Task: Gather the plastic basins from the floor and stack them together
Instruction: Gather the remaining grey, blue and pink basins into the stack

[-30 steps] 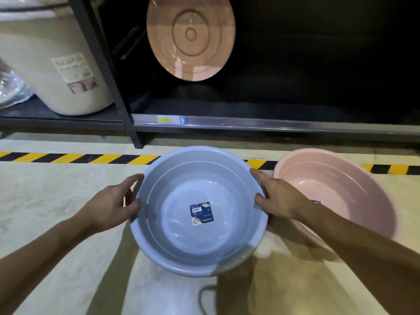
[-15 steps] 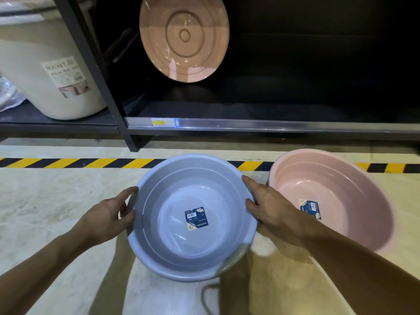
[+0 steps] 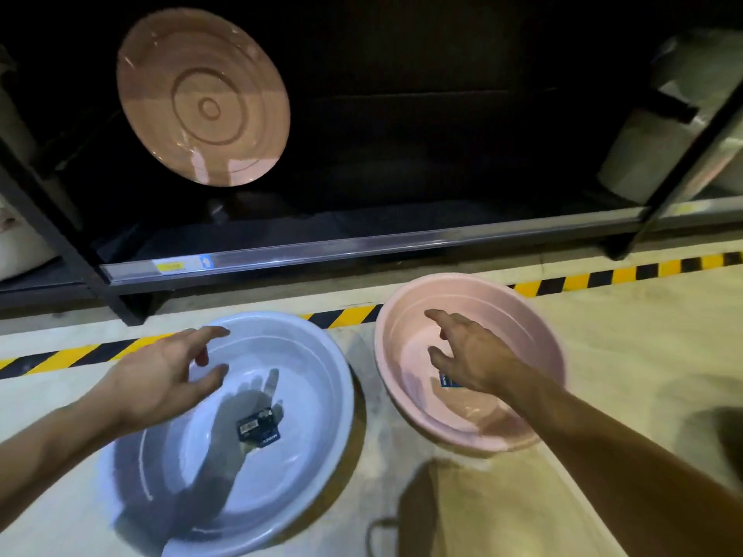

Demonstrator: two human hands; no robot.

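Observation:
A pale blue basin (image 3: pixel 313 396) sits on the floor at lower left with a dark label inside it. Right of it, a pink basin (image 3: pixel 518 315) rests on the floor, tilted slightly toward me. My left hand (image 3: pixel 169 375) hovers above the blue basin's left rim, fingers spread and relaxed, holding nothing. Over the pink basin's inside, my right hand (image 3: pixel 470 351) is stretched out with loose fingers, hiding most of that basin's label. A third pink basin (image 3: pixel 203 98) stands on edge on the dark shelf.
A black metal shelf (image 3: pixel 362 243) with a silver price rail runs behind the basins, its upright post (image 3: pixel 60 231) at left. Yellow-black hazard tape (image 3: pixel 603 279) marks the floor along it. Pale wrapped goods (image 3: pixel 659 142) stand on the shelf at right.
Both hands have let go of the blue basin, which now rests on the floor. My right hand has moved right over the pink basin. The view has shifted right.

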